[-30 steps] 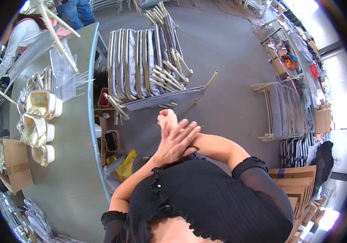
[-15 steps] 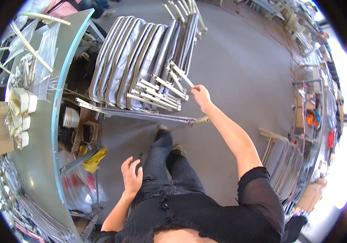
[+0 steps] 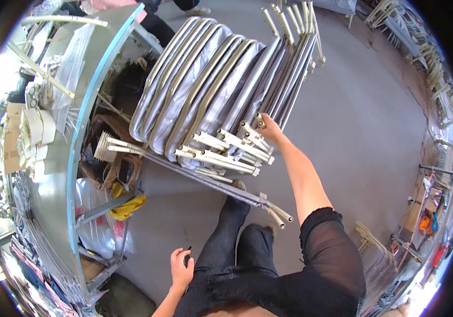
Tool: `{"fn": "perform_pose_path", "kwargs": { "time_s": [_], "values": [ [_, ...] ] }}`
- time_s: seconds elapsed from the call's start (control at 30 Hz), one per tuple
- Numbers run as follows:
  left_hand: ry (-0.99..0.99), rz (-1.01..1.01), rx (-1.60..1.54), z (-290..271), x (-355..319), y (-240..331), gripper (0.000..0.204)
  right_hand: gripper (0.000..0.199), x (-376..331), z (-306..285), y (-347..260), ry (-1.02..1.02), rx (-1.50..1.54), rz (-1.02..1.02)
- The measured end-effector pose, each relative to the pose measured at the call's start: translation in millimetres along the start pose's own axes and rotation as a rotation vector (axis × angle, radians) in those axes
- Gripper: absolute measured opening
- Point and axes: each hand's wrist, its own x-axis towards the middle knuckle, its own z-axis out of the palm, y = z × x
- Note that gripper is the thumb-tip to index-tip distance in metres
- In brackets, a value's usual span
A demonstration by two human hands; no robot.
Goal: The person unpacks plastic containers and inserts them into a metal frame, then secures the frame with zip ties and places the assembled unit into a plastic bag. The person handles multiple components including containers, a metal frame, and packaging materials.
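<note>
My right hand (image 3: 270, 128) is closed round the end of a cream tube leg (image 3: 261, 120) at the near right side of a stack. The stack is made of folded grey fabric frames (image 3: 200, 79) with bent metal tube edges, standing close together. Several cream legs (image 3: 231, 153) stick out from its near side. My left hand (image 3: 182, 268) hangs low by my thigh, fingers curled round a slim black object (image 3: 188, 257); its kind is too small to tell. One flat folded frame (image 3: 205, 179) lies across the stack's near side, above my foot.
A grey workbench with a blue edge (image 3: 81, 121) runs along the left, with white containers (image 3: 38, 132) and tubes on it. A yellow cloth (image 3: 127, 203) hangs on its brace. More folded frames (image 3: 377, 264) lean at the right, near a shelf (image 3: 422, 211). Another person's foot (image 3: 199, 10) shows at the top.
My right hand has moved from a raised leg at the stack's right to a leg end closer in. I have stepped nearer and turned. The left hand's fingers have curled in.
</note>
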Motion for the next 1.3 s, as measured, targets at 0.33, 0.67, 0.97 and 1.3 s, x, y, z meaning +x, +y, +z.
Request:
{"fn": "perform_pose_path", "kwargs": {
  "time_s": [0.33,0.67,0.97,1.3],
  "values": [
    [0.109,0.25,-0.232,59,-37,101,0.02,0.016,-170,-325,-16,0.675,0.544,-0.081],
    [0.081,0.844,-0.308,176,-171,356,0.073,0.012,-453,-533,-146,0.85,1.091,-0.216],
    [0.177,0.676,-0.479,72,-209,261,0.018,0.024,-592,-480,-277,0.356,1.395,-0.537],
    [0.161,0.549,-0.977,-43,-404,7,0.015,0.018,-731,-249,-520,-0.292,1.117,-1.313]
  ]
}}
